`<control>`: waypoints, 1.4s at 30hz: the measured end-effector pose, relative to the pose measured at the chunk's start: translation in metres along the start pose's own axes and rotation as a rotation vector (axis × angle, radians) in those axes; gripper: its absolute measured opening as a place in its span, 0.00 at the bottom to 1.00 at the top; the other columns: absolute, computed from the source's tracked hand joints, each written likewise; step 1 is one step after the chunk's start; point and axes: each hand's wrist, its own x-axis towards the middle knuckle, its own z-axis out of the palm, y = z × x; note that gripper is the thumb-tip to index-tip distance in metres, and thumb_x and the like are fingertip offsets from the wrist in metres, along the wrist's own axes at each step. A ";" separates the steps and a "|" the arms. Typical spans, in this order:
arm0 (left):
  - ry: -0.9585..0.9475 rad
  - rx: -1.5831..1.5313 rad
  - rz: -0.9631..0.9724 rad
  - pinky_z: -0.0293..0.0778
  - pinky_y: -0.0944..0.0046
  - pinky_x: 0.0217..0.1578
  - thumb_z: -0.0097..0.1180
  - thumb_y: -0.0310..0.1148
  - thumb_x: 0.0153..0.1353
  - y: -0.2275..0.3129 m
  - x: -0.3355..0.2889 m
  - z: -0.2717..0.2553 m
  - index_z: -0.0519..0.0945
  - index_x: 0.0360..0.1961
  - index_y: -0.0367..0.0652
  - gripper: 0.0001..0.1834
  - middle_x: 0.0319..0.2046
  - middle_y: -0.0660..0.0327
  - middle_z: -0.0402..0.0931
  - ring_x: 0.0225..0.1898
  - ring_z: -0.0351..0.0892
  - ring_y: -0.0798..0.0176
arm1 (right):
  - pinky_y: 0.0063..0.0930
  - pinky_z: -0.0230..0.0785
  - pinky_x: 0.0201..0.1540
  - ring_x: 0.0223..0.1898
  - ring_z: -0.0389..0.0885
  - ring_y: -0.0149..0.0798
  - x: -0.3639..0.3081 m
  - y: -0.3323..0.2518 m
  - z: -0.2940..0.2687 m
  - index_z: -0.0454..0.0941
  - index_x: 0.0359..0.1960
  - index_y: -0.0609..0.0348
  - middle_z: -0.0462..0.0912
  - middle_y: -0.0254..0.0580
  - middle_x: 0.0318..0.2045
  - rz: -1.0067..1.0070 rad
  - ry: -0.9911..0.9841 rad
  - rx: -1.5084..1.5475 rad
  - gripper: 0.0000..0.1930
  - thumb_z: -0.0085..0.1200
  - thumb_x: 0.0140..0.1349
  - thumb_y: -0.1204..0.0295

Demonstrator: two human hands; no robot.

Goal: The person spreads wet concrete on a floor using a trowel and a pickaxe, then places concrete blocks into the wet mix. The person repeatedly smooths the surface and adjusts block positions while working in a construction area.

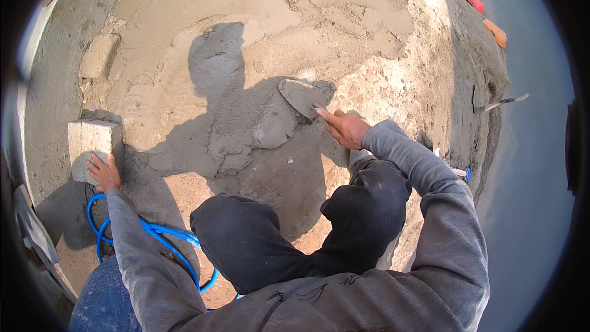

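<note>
My right hand (347, 130) grips a trowel (300, 96) by its handle. The trowel's rounded grey blade lies over a heap of wet mortar (273, 124), its far edge within my shadow. Far to the left, my left hand (104, 174) rests with spread fingers against the near side of a pale rectangular block (92, 136). The block stands beside the left wall. Smoothed wet mortar (246, 0) covers the ground ahead of both hands. Most of the trowel's handle is hidden in my fingers.
Blue hose (163, 229) lies coiled under my left forearm, near a blue barrel-like object (104, 301). A second block (99, 56) sits farther along the wall (61, 61). At the right edge are another handled tool (507, 101), a red object (472, 2) and an orange object (495, 32).
</note>
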 end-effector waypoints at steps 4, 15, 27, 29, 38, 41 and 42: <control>0.136 0.151 -0.039 0.47 0.23 0.60 0.37 0.66 0.64 -0.045 0.018 0.015 0.46 0.73 0.58 0.43 0.73 0.50 0.39 0.72 0.40 0.41 | 0.46 0.73 0.44 0.40 0.79 0.62 0.041 0.055 0.032 0.55 0.69 0.44 0.74 0.66 0.43 0.167 0.248 -0.019 0.28 0.42 0.67 0.67; 0.398 0.351 0.093 0.51 0.31 0.62 0.46 0.55 0.66 0.052 -0.081 -0.107 0.54 0.71 0.53 0.37 0.71 0.50 0.47 0.71 0.45 0.43 | 0.25 0.71 0.22 0.21 0.74 0.26 0.009 0.139 0.012 0.64 0.58 0.59 0.75 0.35 0.24 0.166 0.429 1.367 0.22 0.52 0.64 0.68; 0.436 0.261 0.364 0.46 0.37 0.67 0.60 0.39 0.57 0.234 -0.166 -0.212 0.53 0.71 0.59 0.42 0.72 0.57 0.45 0.73 0.41 0.47 | 0.28 0.69 0.16 0.18 0.73 0.30 0.113 0.221 0.005 0.69 0.37 0.55 0.72 0.34 0.22 0.112 0.662 1.943 0.08 0.52 0.64 0.66; 0.457 0.307 0.348 0.47 0.38 0.66 0.59 0.39 0.58 0.200 -0.169 -0.221 0.53 0.71 0.57 0.42 0.72 0.57 0.46 0.73 0.42 0.46 | 0.27 0.69 0.16 0.18 0.74 0.30 0.078 0.233 0.024 0.69 0.39 0.55 0.73 0.35 0.25 0.134 0.683 2.032 0.08 0.51 0.64 0.66; 0.358 0.171 0.582 0.46 0.41 0.67 0.58 0.36 0.56 0.298 -0.196 -0.190 0.55 0.71 0.51 0.42 0.71 0.54 0.49 0.72 0.44 0.47 | 0.36 0.73 0.23 0.23 0.78 0.45 0.015 0.202 0.039 0.60 0.65 0.51 0.73 0.51 0.34 -0.251 0.927 0.695 0.26 0.48 0.65 0.70; 0.356 0.159 0.668 0.46 0.43 0.67 0.58 0.34 0.56 0.317 -0.206 -0.202 0.56 0.70 0.51 0.41 0.71 0.56 0.49 0.72 0.44 0.47 | 0.40 0.74 0.26 0.24 0.79 0.51 -0.026 0.231 0.022 0.58 0.68 0.39 0.71 0.56 0.37 -0.097 0.591 0.107 0.30 0.47 0.63 0.73; 0.392 0.133 0.677 0.46 0.43 0.67 0.58 0.35 0.56 0.310 -0.202 -0.203 0.56 0.70 0.51 0.40 0.71 0.56 0.49 0.72 0.44 0.46 | 0.42 0.75 0.28 0.25 0.79 0.51 -0.038 0.253 0.009 0.58 0.68 0.34 0.71 0.55 0.37 0.063 0.509 0.063 0.31 0.46 0.63 0.74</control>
